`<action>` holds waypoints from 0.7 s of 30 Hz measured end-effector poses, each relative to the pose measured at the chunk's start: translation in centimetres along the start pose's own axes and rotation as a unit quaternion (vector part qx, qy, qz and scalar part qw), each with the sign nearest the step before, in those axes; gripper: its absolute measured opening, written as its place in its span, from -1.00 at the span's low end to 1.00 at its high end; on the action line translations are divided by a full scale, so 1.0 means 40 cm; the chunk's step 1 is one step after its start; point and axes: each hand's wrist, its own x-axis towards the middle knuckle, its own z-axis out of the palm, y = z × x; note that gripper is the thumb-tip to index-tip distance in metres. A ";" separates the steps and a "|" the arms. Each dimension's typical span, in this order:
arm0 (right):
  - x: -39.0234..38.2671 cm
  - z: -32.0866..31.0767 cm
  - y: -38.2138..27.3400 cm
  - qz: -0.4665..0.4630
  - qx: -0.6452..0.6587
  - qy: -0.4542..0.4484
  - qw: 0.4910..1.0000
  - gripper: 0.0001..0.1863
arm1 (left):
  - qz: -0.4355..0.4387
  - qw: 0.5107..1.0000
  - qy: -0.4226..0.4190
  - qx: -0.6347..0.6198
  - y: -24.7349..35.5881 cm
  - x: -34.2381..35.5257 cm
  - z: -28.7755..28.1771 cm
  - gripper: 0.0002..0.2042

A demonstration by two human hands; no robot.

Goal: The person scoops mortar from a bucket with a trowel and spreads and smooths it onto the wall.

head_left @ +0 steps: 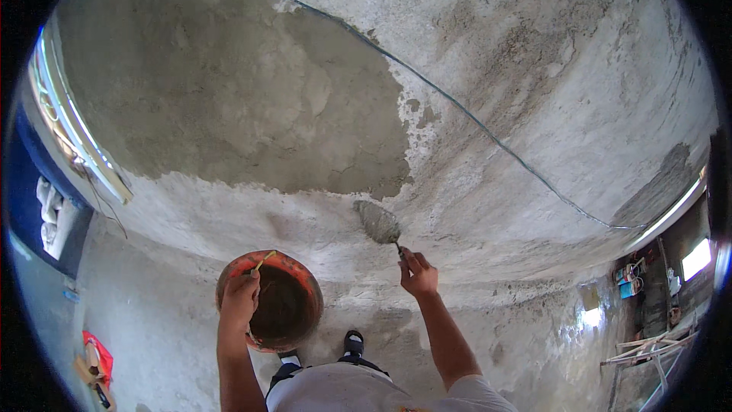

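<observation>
My left hand [241,297] is closed on the rim of a round orange-red bucket [305,274], smeared grey and dark inside. Across that rim, by the hand, runs a thin yellow piece [265,259]. My right hand [419,271] grips the handle of a trowel [380,223], its blade loaded with grey mortar. The blade is near the wall, just under the lower right edge of a large damp grey mortar patch [252,91]. Whether blade and wall touch I cannot tell.
A dark cable [465,112] slants down across the rough pale wall [518,206]. Pale wooden sticks [656,349] lie at the far right, below a blue box [630,288]. Something red [102,357] sits on the floor at lower left. My sandalled foot [353,343] stands by the bucket.
</observation>
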 end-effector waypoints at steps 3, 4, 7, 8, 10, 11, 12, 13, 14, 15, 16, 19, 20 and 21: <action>-0.014 -0.016 -0.024 0.002 0.088 0.034 0.995 -0.50 | 0.011 1.000 -0.016 0.011 0.005 -0.012 0.003 -0.52; -0.012 -0.027 -0.030 0.009 0.116 0.065 0.991 -0.51 | 0.024 0.999 -0.029 0.022 0.010 -0.014 0.005 -0.53; 0.046 -0.081 -0.048 0.003 0.108 0.158 0.981 -0.51 | -0.009 1.000 -0.007 0.021 0.001 -0.019 0.003 -0.54; 0.080 -0.109 -0.059 -0.018 0.097 0.179 0.979 -0.51 | -0.009 1.000 -0.007 0.022 0.001 -0.022 0.005 -0.54; 0.156 -0.156 -0.090 -0.016 0.073 0.204 0.976 -0.51 | -0.006 1.000 -0.010 0.005 0.004 -0.021 0.014 -0.54; 0.185 -0.163 -0.100 -0.017 0.052 0.230 0.972 -0.51 | -0.005 1.000 -0.011 0.007 -0.007 -0.014 0.012 -0.54; 0.201 -0.160 -0.105 -0.015 0.051 0.231 0.971 -0.51 | 0.011 1.000 -0.010 0.014 -0.028 -0.005 0.007 -0.54; 0.213 -0.155 -0.109 0.017 0.007 0.220 0.975 -0.51 | 0.027 0.999 -0.008 0.020 -0.039 0.001 0.003 -0.55; 0.217 -0.152 -0.110 0.049 -0.038 0.207 0.976 -0.50 | 0.027 0.999 -0.011 0.020 -0.038 0.001 0.006 -0.55; 0.209 -0.144 -0.106 0.049 -0.040 0.208 0.976 -0.50 | 0.023 1.000 -0.017 0.006 -0.036 0.000 0.008 -0.55; 0.190 -0.129 -0.098 0.060 -0.053 0.204 0.976 -0.51 | 0.018 1.000 -0.024 -0.008 -0.033 -0.001 0.009 -0.56; 0.098 -0.081 -0.075 0.094 -0.067 0.182 0.976 -0.51 | 0.029 0.999 -0.036 0.007 -0.021 -0.014 -0.001 -0.57; 0.071 -0.072 -0.076 0.114 -0.065 0.165 0.977 -0.51 | 0.033 0.999 -0.036 0.005 -0.017 -0.017 -0.003 -0.57; 0.032 -0.063 -0.083 0.111 -0.063 0.167 0.978 -0.51 | 0.011 1.000 -0.011 -0.001 -0.015 -0.021 -0.008 -0.55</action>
